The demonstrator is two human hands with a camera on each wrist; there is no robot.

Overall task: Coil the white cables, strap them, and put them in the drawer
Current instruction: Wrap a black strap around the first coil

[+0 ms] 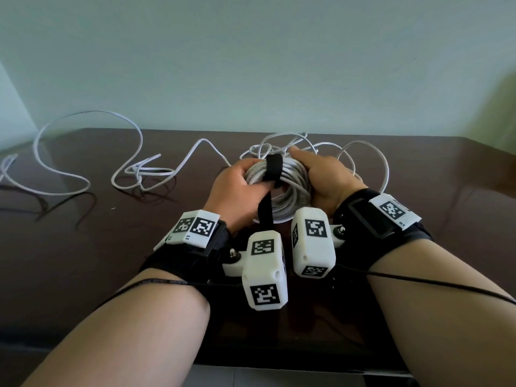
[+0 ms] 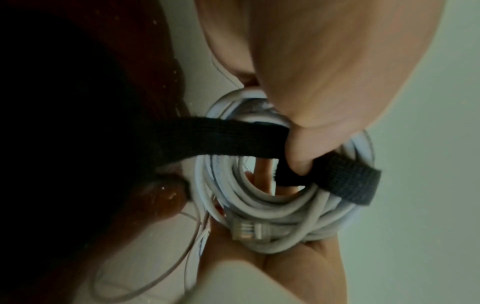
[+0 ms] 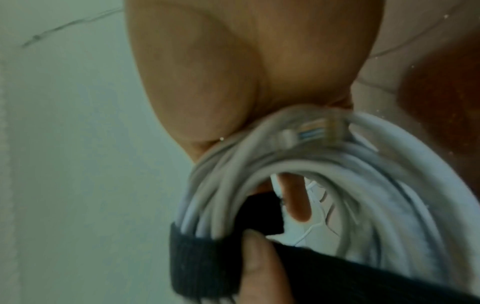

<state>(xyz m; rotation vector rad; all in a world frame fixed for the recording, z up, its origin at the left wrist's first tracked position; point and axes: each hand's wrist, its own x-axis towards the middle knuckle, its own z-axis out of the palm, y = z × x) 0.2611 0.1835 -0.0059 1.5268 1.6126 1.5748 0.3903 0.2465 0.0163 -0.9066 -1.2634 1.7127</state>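
A coil of white cable [image 1: 287, 191] stands upright between both hands over the dark brown table [image 1: 83, 247]. A black strap [image 1: 273, 169] loops over the coil's top, and its tail hangs toward me. My left hand [image 1: 251, 177] curls round the coil's left side, thumb pinching the strap [image 2: 221, 139] against the coil [image 2: 285, 216]. My right hand [image 1: 315, 171] grips the coil's right side. In the right wrist view the strap [image 3: 202, 267] wraps the coil [image 3: 337, 174], whose clear plug [image 3: 306, 131] lies near my palm. No drawer shows.
A long loose white cable [image 1: 83, 174] sprawls in loops across the table's left half. Another tangle of white cable [image 1: 282, 143] lies right behind the hands, with a loop [image 1: 371, 157] reaching out to the right. A pale wall stands behind the table.
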